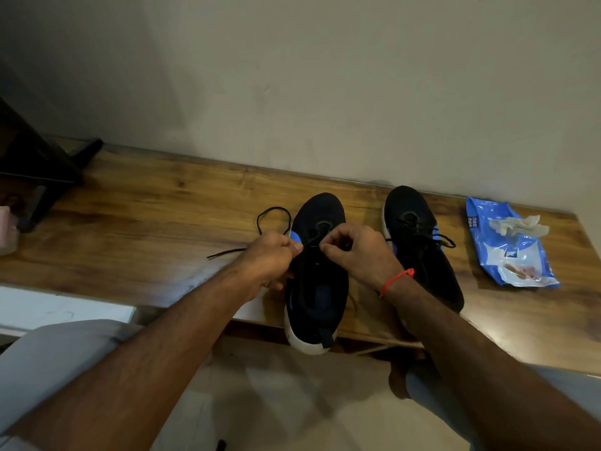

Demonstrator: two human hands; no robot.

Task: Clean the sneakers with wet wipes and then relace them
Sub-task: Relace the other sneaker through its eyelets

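Between the two hands, over the middle of the near sneaker (pixel 317 275), the relacing is under way. The left hand (pixel 270 255) has its grip curled tight on the lace (pixel 273 216), which loops out beyond that grip and trails a loose end across the table (pixel 146 203). The right hand (pixel 354 252) pinches at the eyelets just across from the left grip (what sits in that pinch is too dark to make out for certain, though it looks like the lace tip). To do this step well, the person would likely keep the left side taut while feeding the tip cleanly through one eyelet at a time, checking that the crossings stay even.

Under both grips, the near sneaker lies with its long axis running away from the person, toe toward the wall, heel hanging off the table's near edge. To the right of the right grip, the second sneaker (pixel 419 242) looks already laced, and the wipes pack (pixel 507 245) lies farther right.
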